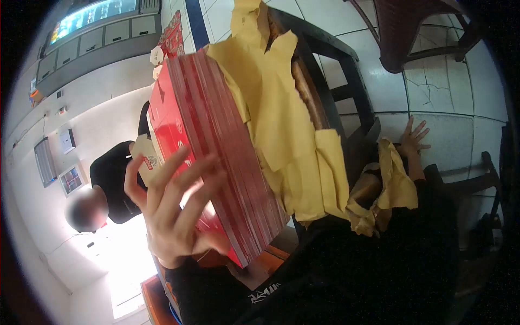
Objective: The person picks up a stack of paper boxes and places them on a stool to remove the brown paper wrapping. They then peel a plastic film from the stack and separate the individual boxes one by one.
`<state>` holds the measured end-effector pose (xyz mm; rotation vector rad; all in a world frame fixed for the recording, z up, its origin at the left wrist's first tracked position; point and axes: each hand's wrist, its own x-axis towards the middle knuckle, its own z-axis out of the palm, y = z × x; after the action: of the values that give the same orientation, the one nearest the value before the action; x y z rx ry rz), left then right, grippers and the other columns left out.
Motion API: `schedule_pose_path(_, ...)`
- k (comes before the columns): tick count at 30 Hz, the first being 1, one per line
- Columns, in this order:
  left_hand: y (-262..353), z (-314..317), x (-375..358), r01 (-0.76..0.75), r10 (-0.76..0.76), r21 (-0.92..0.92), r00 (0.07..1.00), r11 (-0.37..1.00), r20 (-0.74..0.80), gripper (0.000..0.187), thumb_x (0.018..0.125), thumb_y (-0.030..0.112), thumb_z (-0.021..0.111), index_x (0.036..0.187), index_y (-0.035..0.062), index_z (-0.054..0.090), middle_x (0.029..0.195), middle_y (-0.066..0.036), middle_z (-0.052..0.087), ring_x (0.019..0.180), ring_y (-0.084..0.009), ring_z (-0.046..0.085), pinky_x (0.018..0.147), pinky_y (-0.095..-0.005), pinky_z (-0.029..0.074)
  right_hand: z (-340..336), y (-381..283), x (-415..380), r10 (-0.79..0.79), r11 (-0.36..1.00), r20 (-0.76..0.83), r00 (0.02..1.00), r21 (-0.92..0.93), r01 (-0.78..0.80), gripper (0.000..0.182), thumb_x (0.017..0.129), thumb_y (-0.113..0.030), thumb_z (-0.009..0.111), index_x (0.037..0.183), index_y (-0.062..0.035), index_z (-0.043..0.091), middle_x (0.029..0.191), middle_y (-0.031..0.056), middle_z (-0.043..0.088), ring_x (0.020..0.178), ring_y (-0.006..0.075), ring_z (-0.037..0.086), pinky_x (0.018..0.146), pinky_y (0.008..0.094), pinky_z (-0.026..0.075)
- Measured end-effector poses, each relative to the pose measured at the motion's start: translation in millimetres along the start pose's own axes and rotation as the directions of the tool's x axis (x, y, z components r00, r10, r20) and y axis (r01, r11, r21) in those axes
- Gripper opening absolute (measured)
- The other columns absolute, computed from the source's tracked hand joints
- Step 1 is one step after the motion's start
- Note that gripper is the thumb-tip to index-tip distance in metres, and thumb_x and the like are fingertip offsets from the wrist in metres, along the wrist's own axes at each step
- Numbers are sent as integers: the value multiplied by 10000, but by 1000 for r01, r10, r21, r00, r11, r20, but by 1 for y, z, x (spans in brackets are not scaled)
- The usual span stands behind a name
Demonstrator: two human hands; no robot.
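Note:
A thick stack of flat red printed cardboard boxes fills the middle of the view, tilted, with its layered edges facing me. My left hand is over the printed face of the stack, fingers spread and slightly blurred. Torn yellow-brown wrapping paper lies along the stack's right side, its edges ragged. Out to the right, my right hand has its fingers spread and holds nothing. A crumpled torn piece of the wrapping paper is just beside that wrist, close to my dark clothing.
A dark bench frame stands right of the paper. Beyond it, a brown plastic stool sits on the tiled floor. At left, a person in black is near a pale printed carton. A lit display is at upper left.

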<state>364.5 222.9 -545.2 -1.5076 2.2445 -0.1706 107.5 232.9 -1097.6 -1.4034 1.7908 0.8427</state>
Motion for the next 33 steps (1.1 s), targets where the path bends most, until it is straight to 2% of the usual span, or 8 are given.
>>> schedule_pose_path(6,-9,12,68,-133,144,-58,949,989,280,625,853,605,488,1153,72,615,1108,-84,578,1132,-228,555,1046,-594,125,-3,2,2,-6,999,75,997,40,3,1397,629,-372,873,1461,-252,-242,1489,241,-302,1382,498,-180,964,808,132)
schedule_pose_path(11,-8,13,89,-81,179,-304,933,949,311,624,849,441,589,1272,-10,503,1039,-207,555,1100,-390,539,984,-488,422,0,-1,7,32,999,99,995,38,-36,1383,624,-380,872,1474,-266,-213,1501,221,-294,1389,483,-182,979,799,113)
schedule_pose_path(14,-5,14,90,-82,198,-326,919,942,342,604,827,393,628,1269,-1,507,1054,-207,556,1094,-396,542,1009,-508,405,-4,-1,5,21,999,128,992,44,-27,1398,658,-340,860,1434,-243,-299,1458,249,-358,1366,514,-212,969,802,114)
schedule_pose_path(20,-21,17,90,-157,238,-345,949,925,205,472,823,269,637,1196,-4,542,1084,-184,573,1084,-377,558,1013,-497,404,-44,-9,-21,57,998,131,990,-2,-57,997,736,-388,760,1369,-176,20,1387,203,-10,1290,394,40,989,642,172)
schedule_pose_path(24,-59,24,97,-47,-3,-226,976,973,-218,357,814,192,644,1122,22,580,1033,-135,596,972,-326,580,922,-419,434,-39,-3,-14,15,999,138,990,30,-19,628,821,-355,668,1195,-117,223,1186,163,217,1122,317,247,901,533,285)
schedule_pose_path(29,-82,70,98,47,-322,-749,919,661,-227,228,912,184,539,1004,-15,602,895,-144,632,828,-285,603,763,-345,447,-71,20,7,-307,907,257,917,369,200,287,927,-315,553,977,-42,477,934,112,501,911,221,507,791,397,425)
schedule_pose_path(31,-82,71,98,-7,-306,-747,910,665,-281,230,942,171,488,957,-22,611,842,-146,628,785,-278,598,748,-338,446,-144,9,-39,-487,611,-105,867,668,424,305,970,-298,507,890,-12,579,833,92,615,827,182,611,747,342,481)
schedule_pose_path(33,-80,72,96,27,-361,-796,900,605,-243,234,948,156,471,926,-23,620,835,-147,622,770,-275,591,732,-341,445,-262,-35,-176,-437,301,-660,611,533,791,198,983,-172,461,921,-14,563,757,30,526,674,90,489,637,228,409)
